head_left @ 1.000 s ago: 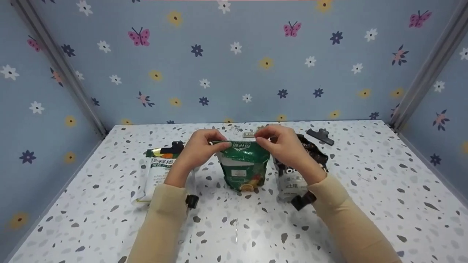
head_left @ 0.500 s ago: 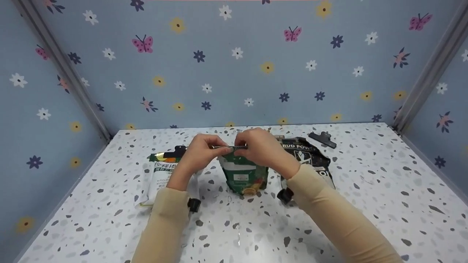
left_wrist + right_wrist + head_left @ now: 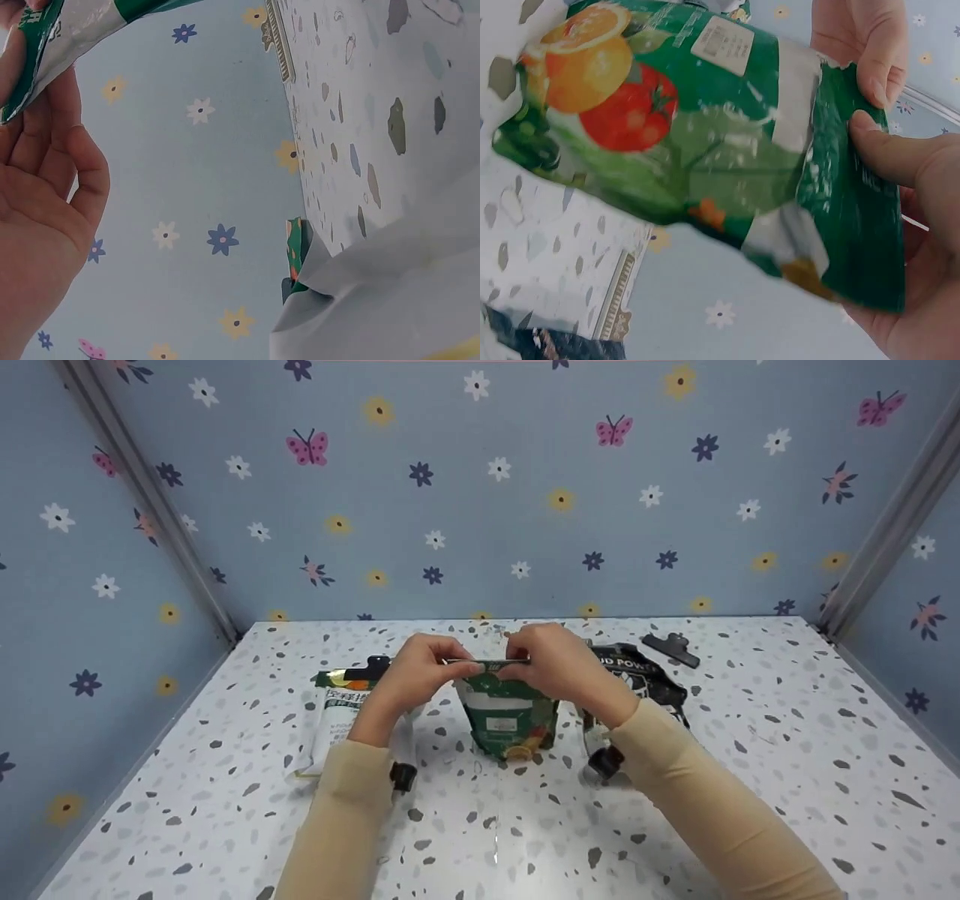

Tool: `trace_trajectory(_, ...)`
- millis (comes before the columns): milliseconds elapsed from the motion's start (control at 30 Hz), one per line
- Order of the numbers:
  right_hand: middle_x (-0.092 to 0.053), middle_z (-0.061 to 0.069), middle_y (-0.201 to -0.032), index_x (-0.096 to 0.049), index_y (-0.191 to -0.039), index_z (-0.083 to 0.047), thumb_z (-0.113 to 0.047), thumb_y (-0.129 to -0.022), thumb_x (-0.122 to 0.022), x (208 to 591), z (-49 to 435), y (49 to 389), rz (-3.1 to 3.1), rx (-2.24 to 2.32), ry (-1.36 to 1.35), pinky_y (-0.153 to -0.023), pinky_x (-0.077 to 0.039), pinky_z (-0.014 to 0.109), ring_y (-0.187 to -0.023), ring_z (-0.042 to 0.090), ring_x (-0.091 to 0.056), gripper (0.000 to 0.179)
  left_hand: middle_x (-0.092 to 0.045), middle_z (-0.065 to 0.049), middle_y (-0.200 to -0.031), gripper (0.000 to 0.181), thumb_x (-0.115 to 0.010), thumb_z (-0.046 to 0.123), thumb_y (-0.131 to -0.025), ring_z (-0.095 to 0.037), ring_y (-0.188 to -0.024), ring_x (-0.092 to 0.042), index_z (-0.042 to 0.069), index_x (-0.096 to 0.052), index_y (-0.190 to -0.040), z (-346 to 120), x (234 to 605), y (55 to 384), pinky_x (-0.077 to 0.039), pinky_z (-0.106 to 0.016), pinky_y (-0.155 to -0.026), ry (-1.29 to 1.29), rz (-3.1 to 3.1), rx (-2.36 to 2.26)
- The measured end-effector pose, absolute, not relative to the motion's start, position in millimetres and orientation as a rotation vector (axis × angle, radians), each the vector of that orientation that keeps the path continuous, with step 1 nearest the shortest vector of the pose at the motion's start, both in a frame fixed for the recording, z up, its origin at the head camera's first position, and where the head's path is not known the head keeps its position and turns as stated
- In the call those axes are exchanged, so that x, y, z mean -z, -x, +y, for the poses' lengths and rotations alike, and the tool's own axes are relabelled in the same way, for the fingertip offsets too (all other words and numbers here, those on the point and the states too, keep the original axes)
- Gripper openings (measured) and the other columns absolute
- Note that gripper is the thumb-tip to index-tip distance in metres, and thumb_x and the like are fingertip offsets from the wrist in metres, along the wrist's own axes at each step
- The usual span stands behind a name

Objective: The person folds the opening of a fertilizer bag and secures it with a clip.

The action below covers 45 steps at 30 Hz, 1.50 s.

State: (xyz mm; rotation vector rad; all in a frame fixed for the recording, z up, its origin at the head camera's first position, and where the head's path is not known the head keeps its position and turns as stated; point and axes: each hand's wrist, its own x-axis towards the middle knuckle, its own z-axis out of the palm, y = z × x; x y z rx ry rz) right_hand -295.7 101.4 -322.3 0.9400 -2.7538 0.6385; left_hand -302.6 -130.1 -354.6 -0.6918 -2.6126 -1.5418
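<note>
On the head feed I see the left hand (image 3: pixel 411 675) and right hand (image 3: pixel 561 661) both pinching the top edge of the green bag (image 3: pixel 501 725), between the white bag (image 3: pixel 341 727) and the black bag (image 3: pixel 664 690) on the bench (image 3: pixel 540 832). My left wrist view shows the left fingers behind the green bag's edge. From the right wrist, I see the right thumb pressing its green top strip, fingers behind.
</note>
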Motion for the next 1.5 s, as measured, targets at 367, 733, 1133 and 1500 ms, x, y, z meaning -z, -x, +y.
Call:
trace_trajectory(367, -0.064, -0.004, -0.077, -0.068, -0.083, -0.016, -0.027, -0.089, -0.077, 328.0, 130.7, 299.2, -2.790, -0.848, -0.913, -0.062, -0.046, 0.035, -0.065, 0.015, -0.055, 0.016, -0.070, -0.002, -0.086, 0.015, -0.078, 0.030, -0.089, -0.022, -0.070, -0.054, 0.015, -0.077, -0.087, -135.4, 355.4, 302.3, -0.045, -0.034, -0.064, 0.736, -2.599, 1.572)
trace_trajectory(733, -0.047, -0.002, -0.062, -0.059, -0.075, -0.015, -0.029, -0.088, -0.078, 329.9, 149.2, 294.1, -2.823, -0.974, -0.862, -0.056, -0.037, 0.033, -0.051, 0.013, -0.036, 0.027, -0.070, -0.003, -0.091, 0.013, -0.077, 0.030, -0.089, -0.025, -0.077, -0.061, 0.017, -0.077, -0.089, -134.6, 356.7, 301.7, -0.051, -0.039, -0.072, 0.771, -2.608, 1.593)
trace_trajectory(1133, -0.057, -0.001, -0.067, -0.069, -0.081, -0.016, -0.023, -0.090, -0.076, 328.9, 162.7, 294.8, -2.789, -0.977, -0.890, -0.056, -0.039, 0.033, -0.053, 0.013, -0.040, 0.014, -0.071, -0.004, -0.088, 0.012, -0.078, 0.029, -0.088, -0.025, -0.075, -0.057, 0.017, -0.078, -0.089, -133.0, 351.8, 302.5, -0.048, -0.036, -0.068, 0.709, -2.620, 1.596)
trace_trajectory(1500, -0.062, 0.002, -0.075, -0.073, -0.091, -0.015, -0.024, -0.097, -0.068, 327.9, 170.3, 304.2, -2.858, -1.042, -0.958, -0.062, -0.043, 0.035, -0.062, 0.018, -0.050, 0.012, -0.070, -0.004, -0.087, 0.012, -0.079, 0.028, -0.087, -0.022, -0.074, -0.057, 0.016, -0.079, -0.087, -130.8, 352.1, 302.1, -0.049, -0.040, -0.070, 0.663, -2.622, 1.598)
